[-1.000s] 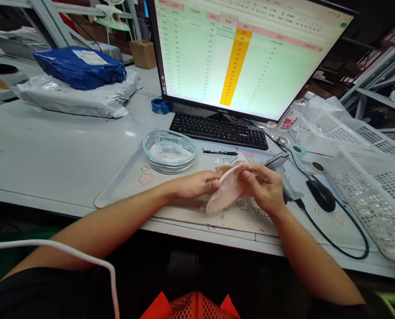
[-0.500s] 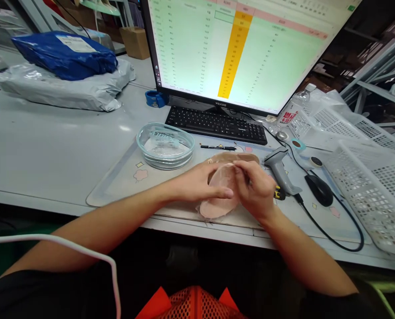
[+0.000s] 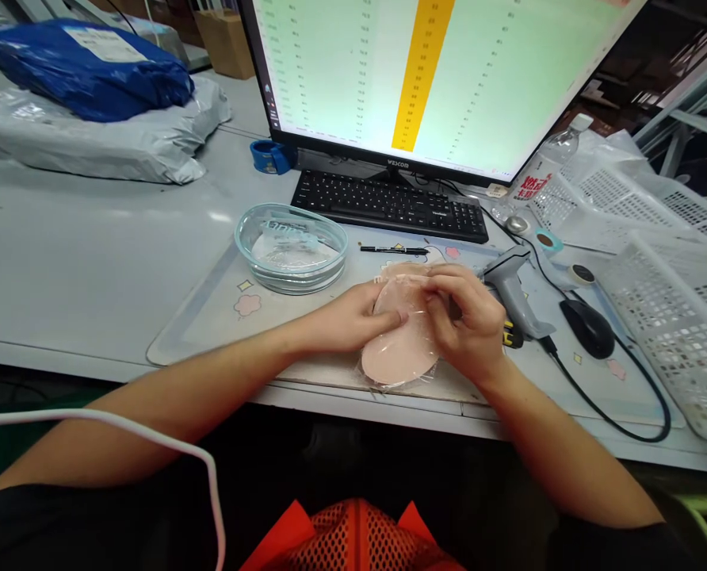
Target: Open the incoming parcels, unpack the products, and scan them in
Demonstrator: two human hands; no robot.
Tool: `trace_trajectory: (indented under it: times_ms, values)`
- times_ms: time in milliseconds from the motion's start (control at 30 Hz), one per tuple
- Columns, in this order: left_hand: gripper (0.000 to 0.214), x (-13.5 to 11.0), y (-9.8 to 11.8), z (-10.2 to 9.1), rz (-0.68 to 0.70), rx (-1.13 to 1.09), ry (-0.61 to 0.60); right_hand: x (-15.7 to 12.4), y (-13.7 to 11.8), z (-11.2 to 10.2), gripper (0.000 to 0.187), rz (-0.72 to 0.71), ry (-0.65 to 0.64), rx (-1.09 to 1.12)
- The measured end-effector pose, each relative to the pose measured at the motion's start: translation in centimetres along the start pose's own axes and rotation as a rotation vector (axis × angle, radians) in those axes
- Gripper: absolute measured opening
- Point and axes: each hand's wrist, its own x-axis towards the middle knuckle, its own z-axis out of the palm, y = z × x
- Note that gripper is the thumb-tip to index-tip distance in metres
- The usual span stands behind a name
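Low over the front of the desk mat, a flat pinkish-beige insole-shaped pad (image 3: pixel 398 357) in clear, wrinkled film lies between my hands. My left hand (image 3: pixel 357 317) grips its left side, thumb across the front and fingers hidden behind. My right hand (image 3: pixel 464 313) pinches the film at the upper right with thumb and fingertips. Another beige part shows behind the pad's top edge, partly covered. Left of the hands sits a clear oval pouch or case (image 3: pixel 291 277) with a teal rim and white paper inside. A black pen (image 3: pixel 394 250) lies beyond the hands.
Right of my right hand are a grey barcode scanner (image 3: pixel 517 293), a black mouse (image 3: pixel 588 327) and a white perforated basket (image 3: pixel 674 333). A keyboard (image 3: pixel 389 208) and monitor (image 3: pixel 330 71) stand behind. Plastic parcels (image 3: pixel 92 151) lie at the left. A white cable (image 3: pixel 151 434) crosses my left forearm.
The wrapped pad now faces the camera more fully, and the beige part behind it shows less. Both hands keep their hold. My view has tipped slightly downward.
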Motion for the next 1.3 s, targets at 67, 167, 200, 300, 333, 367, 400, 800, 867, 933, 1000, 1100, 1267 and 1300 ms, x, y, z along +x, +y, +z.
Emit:
trace_trajectory:
  times_ms: [67,167,200,300,333,367,400,800,867,933,1000,1100,1267,1300]
  values:
    - [0.034,0.0,-0.1,0.1,0.028,-0.006,0.001,0.0,0.0,-0.1,0.019,0.023,0.0,0.003]
    - [0.029,0.1,-0.1,0.4,0.112,0.009,0.002,-0.1,-0.1,-0.1,0.027,0.04,-0.002,-0.038]
    - [0.029,0.1,-0.1,0.5,0.129,0.013,0.005,-0.1,-0.1,-0.1,0.028,0.032,-0.01,-0.052]
    - [0.028,0.0,0.0,0.8,0.108,-0.005,0.011,-0.2,-0.1,0.1,0.023,0.003,0.007,-0.052]
    - [0.028,0.0,0.0,0.8,0.088,-0.017,0.01,-0.2,-0.1,0.1,0.022,0.003,0.021,-0.049]
    - [0.029,0.0,0.1,0.8,0.069,-0.028,0.006,-0.3,-0.1,0.2,0.022,0.009,0.031,-0.049]
    - [0.031,0.0,0.1,0.8,0.052,-0.036,0.0,-0.3,-0.1,0.2,0.021,0.018,0.037,-0.054]
    - [0.044,0.2,0.2,0.1,0.012,-0.18,0.001,0.2,0.1,-0.6,0.02,0.008,-0.104,-0.037]
    - [0.052,0.2,0.4,0.1,0.038,-0.2,-0.008,0.2,-0.1,-0.8,0.02,-0.003,-0.128,-0.042]
    - [0.057,0.2,0.6,0.2,0.059,-0.225,0.002,0.2,-0.3,-1.0,0.021,-0.035,-0.137,-0.055]
    - [0.057,0.1,0.8,0.3,0.072,-0.233,0.037,0.3,-0.5,-1.1,0.023,-0.054,-0.137,-0.076]
    - [0.049,-0.2,1.0,0.5,0.076,-0.182,0.095,0.3,-0.8,-1.2,0.023,-0.041,-0.131,-0.107]
    - [0.036,-0.6,1.0,0.6,0.116,-0.057,0.157,0.3,-1.0,-1.3,0.019,-0.054,-0.102,-0.106]
    - [0.034,-0.7,1.0,0.6,0.13,-0.037,0.167,0.3,-1.1,-1.3,0.018,-0.053,-0.104,-0.108]
